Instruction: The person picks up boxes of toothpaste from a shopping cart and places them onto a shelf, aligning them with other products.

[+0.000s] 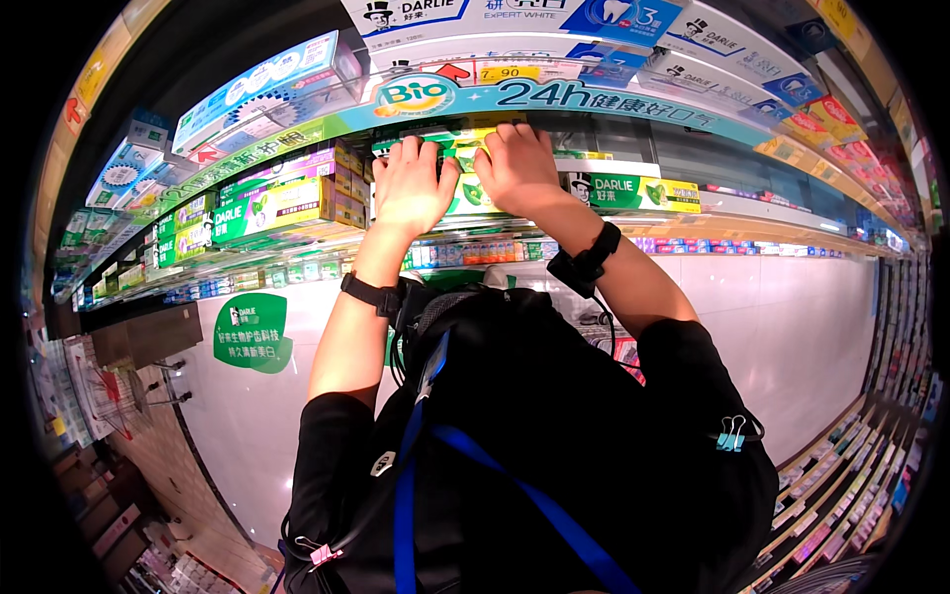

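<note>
Both hands are at a stack of green and yellow Darlie toothpaste boxes point(473, 191) on a shelf in front of me. My left hand point(415, 182) grips the left part of the stack, its fingers reaching over the top and its thumb pointing inward. On the right part, my right hand point(517, 167) curls its fingers over the top edge, with the thumb near the front. The palms cover much of the box fronts. Just right of my right wrist lies another green and yellow toothpaste box point(620, 191). Purple and green toothpaste boxes point(271, 206) stand to the left.
A blue promotional shelf strip point(594, 100) runs just above my hands. White and blue toothpaste cartons point(505, 18) fill the shelf over it. Lower shelves hold small boxes point(464, 254). A green round-cornered floor sticker point(251, 330) and a shopping cart point(104, 386) are at the left.
</note>
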A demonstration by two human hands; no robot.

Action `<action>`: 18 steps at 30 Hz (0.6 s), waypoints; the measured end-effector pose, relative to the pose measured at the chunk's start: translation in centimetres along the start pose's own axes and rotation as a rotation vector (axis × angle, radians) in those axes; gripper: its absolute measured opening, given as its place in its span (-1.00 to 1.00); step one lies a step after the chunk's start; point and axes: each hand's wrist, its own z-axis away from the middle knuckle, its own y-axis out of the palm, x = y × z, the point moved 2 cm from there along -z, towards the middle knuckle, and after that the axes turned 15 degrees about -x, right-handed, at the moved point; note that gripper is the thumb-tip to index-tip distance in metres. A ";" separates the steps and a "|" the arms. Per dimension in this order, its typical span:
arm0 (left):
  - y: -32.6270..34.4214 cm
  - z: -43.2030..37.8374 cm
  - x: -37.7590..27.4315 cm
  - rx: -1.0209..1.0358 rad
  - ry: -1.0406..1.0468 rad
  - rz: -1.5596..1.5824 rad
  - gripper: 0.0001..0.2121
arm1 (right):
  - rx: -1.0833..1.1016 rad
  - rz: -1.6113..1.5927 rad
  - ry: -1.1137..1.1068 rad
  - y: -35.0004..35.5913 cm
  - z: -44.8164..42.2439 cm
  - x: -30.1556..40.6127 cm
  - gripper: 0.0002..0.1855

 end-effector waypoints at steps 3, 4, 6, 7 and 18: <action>0.1 0.1 0.0 -0.022 -0.010 0.028 -0.64 | -0.015 -0.045 0.021 0.0 0.0 -0.1 -0.65; 0.2 0.1 0.1 -0.061 -0.003 0.061 -0.64 | -0.061 -0.060 0.008 0.1 0.1 -0.1 -0.68; 0.5 0.3 0.2 -0.099 0.006 0.095 -0.64 | -0.108 -0.076 -0.003 0.4 0.4 -0.3 -0.69; 0.5 0.4 0.1 -0.180 0.033 0.110 -0.68 | -0.153 -0.075 -0.039 0.6 0.5 -0.4 -0.72; -0.6 1.5 0.2 -0.440 0.131 0.206 -0.83 | -0.196 -0.114 -0.160 -2.1 1.1 0.6 -0.78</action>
